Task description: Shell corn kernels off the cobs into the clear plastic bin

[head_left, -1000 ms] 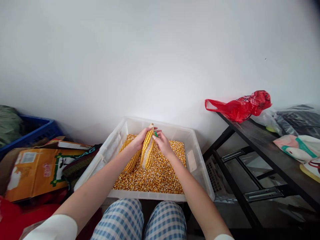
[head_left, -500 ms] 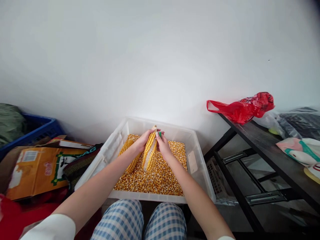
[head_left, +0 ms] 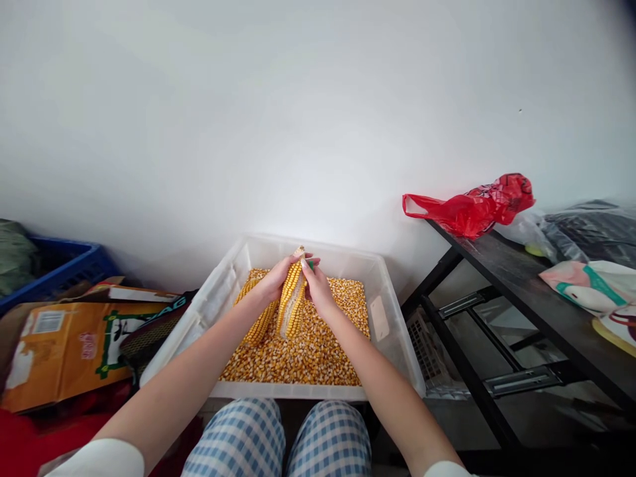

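Note:
A clear plastic bin (head_left: 397, 338) sits on the floor before my knees, filled with loose yellow corn kernels (head_left: 318, 351). My left hand (head_left: 274, 278) grips a dried corn cob (head_left: 291, 305) held upright over the kernels; the cob has a bare pale strip down its length. My right hand (head_left: 314, 286) holds a small green tool (head_left: 311, 264) pressed against the top of that cob. A second whole cob (head_left: 258, 318) lies on the kernels just left of the held one, partly under my left wrist.
A dark metal table (head_left: 527, 291) stands on the right with a red plastic bag (head_left: 472, 205) and other bags on it. On the left lie an orange cardboard box (head_left: 64, 344) and a blue crate (head_left: 54, 271). A white wall rises behind the bin.
The view shifted slightly. Both hands stay on the cob; my right hand with the green tool has moved a little along the cob's top.

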A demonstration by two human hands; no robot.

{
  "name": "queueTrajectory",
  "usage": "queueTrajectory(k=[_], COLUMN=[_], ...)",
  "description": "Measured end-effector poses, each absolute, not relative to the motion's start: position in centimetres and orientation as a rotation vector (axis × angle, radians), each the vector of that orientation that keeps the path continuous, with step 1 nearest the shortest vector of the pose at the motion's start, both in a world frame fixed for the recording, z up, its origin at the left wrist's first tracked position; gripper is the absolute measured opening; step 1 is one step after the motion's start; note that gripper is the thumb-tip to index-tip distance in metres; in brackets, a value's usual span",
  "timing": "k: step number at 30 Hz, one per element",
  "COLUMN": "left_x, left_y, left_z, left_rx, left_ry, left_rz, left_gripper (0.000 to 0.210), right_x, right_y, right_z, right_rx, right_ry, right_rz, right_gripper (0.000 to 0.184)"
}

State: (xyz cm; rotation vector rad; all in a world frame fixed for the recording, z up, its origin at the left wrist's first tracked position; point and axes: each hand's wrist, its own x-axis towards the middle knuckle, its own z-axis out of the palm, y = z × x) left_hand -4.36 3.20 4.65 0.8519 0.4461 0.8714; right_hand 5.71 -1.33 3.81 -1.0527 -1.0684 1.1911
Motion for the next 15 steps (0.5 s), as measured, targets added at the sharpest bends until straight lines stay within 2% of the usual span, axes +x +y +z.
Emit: queueTrajectory(k=[4,10,15], left_x=[-4.5,-4.7,-5.9], left_y=[3.6,4.8,6.0], left_z=[4.5,4.0,4.2], left_rx=[0.84,0.845,0.725], left_ry=[0.462,0.542,0.641], left_rz=[0.943,1.098,1.35], left_gripper=[0.038,0.034,0.029], right_x=[5.5,6.0,6.8], right_y=[-1.3,-1.5,-1.2], right_z=[3.4,3.2,3.2], right_rx=[-1.07,-1.045,-1.194], right_ry=[-0.975,-0.947,-1.027], right_rz=[1.19,1.371,1.501], right_gripper=[0.027,0.021,0.018])
